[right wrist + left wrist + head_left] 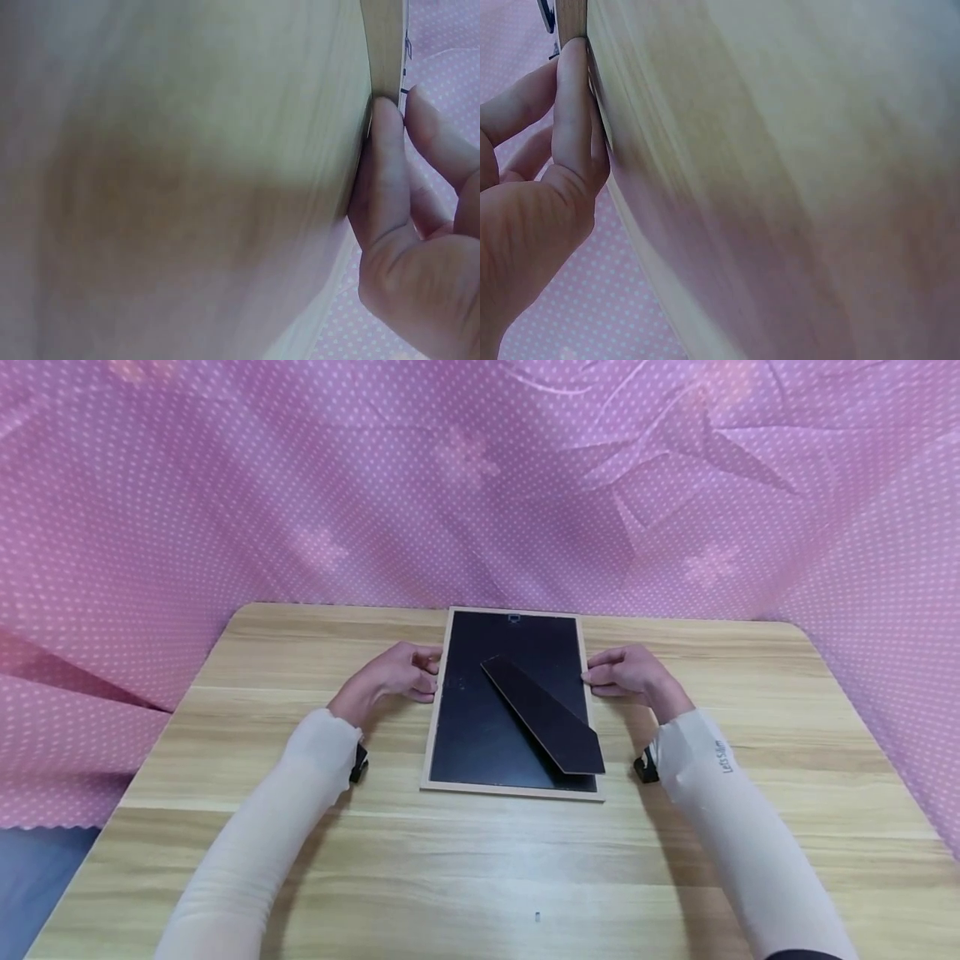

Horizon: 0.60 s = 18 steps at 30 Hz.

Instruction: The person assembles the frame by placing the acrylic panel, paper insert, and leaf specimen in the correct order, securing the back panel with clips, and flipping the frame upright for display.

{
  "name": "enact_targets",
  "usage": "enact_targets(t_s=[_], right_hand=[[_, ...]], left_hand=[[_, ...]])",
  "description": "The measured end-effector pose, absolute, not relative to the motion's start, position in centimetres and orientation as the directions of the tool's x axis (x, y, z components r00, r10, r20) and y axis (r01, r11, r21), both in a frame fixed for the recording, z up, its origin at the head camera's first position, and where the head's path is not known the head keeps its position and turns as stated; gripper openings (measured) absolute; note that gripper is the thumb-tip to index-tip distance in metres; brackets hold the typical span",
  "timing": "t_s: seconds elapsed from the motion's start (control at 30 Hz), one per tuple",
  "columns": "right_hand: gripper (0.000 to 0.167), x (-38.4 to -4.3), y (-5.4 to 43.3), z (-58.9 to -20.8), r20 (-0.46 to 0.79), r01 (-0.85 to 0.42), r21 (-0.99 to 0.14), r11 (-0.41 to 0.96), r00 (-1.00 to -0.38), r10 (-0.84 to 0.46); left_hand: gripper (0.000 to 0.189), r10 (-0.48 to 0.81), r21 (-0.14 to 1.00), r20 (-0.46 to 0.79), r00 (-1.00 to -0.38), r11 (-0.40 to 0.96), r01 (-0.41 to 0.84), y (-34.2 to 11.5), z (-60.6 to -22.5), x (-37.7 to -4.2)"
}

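Note:
A picture frame (472, 735) lies back side up on the wooden table, its black backing ringed by a light wood border. On that backing a dark easel leg (543, 717) slants toward the lower right, its wide end raised a little. My left hand (401, 672) grips the left side of the frame, and my right hand (628, 672) grips the right side at about the same height. Both wrist views show fingertips against the wooden edge (572, 19) of the frame. Fingers beneath the edge are partly hidden.
The light wood table (300, 643) stretches out on both sides of the frame. Pink dotted cloth (480, 485) hangs behind and along the sides of the table. A tiny dark speck (537, 917) is on the tabletop near the front.

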State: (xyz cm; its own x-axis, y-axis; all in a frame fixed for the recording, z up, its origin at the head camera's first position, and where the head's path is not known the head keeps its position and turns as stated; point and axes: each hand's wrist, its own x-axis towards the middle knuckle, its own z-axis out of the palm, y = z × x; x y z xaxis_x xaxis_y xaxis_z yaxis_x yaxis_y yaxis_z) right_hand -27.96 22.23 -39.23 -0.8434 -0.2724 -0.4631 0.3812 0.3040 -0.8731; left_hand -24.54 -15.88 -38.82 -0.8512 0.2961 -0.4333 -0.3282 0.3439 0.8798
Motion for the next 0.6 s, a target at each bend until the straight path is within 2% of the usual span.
enact_targets(t_s=[0.2, 0.6], right_hand=[[0.046, -27.8, 22.0, -39.3, -0.459, 0.379, -0.87, 0.314, -0.856, -0.237], [0.053, -27.4, 21.1, -38.9, -0.484, 0.395, -0.844, 0.364, -0.853, -0.197]], left_hand=[[0.077, 0.309, 0.884, -0.427, -0.85, 0.342, -0.319, -15.9, -38.8, -24.5], [0.079, 0.305, 0.881, -0.433, -0.848, 0.341, -0.328, -16.1, -39.0, -24.6]])
